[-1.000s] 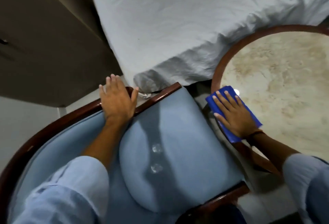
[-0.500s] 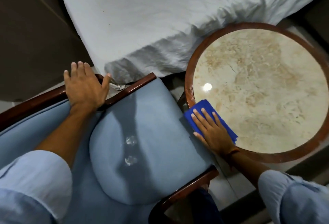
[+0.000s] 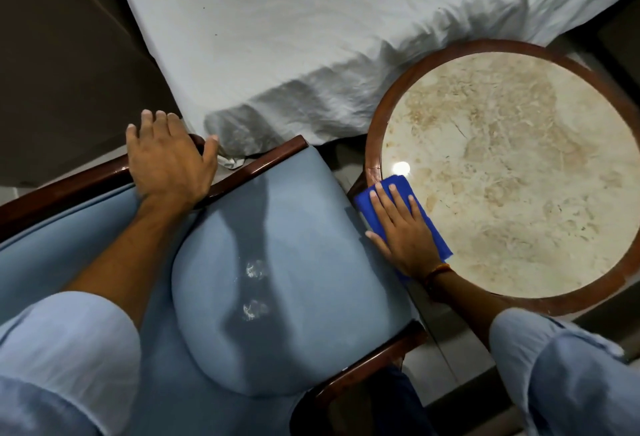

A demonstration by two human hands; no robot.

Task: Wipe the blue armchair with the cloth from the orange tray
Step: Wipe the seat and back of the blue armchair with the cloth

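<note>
Item: blue armchair, round counter, cloth – head view, looking down.

Bed (image 3: 311,37) w/ white sheet, top of frame. Blue armchair (image 3: 277,245), dark wood frame, seat cushion w/ two pale smudges near centre, lower left. Round counter (image 3: 375,130), marble top, wood rim, just right of chair. Left hand (image 3: 169,161): flat, fingers spread, resting on wooden arm rail at back of chair. Right hand (image 3: 403,227): flat, fingers slightly spread, pressing blue cloth (image 3: 398,186) onto counter's left edge, nearest the chair. Pale blue sleeves on both arms.
</note>
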